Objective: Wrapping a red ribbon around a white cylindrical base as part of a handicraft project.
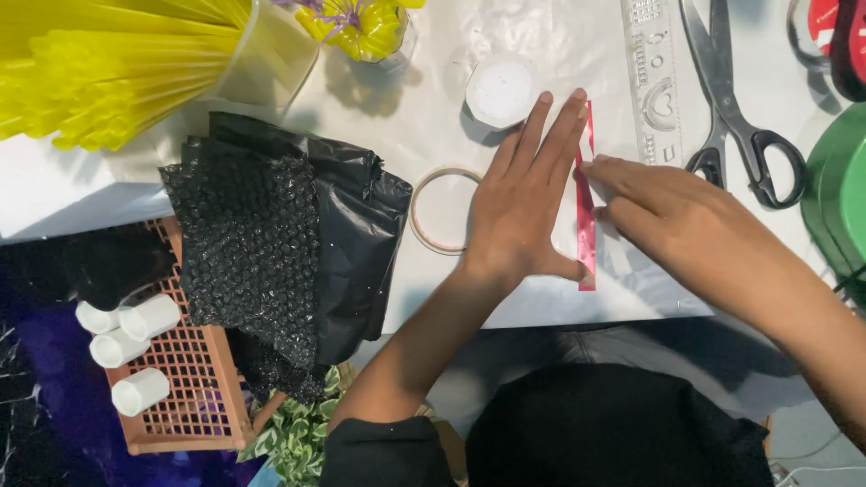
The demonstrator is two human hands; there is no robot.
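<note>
Red strip (586, 212) lies flat on white table (424, 135), long axis running from near edge toward far edge. Left hand (523, 198) pressed flat, fingers spread, along its left side. Right hand (667, 212) fingertips pin its right edge; neither hand grips. Scissors (735, 108) and clear ruler (654, 81) just right.

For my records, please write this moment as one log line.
left hand: flat on red strip | right hand: fingers pressing strip edge | nearby: scissors, tape ring
</note>
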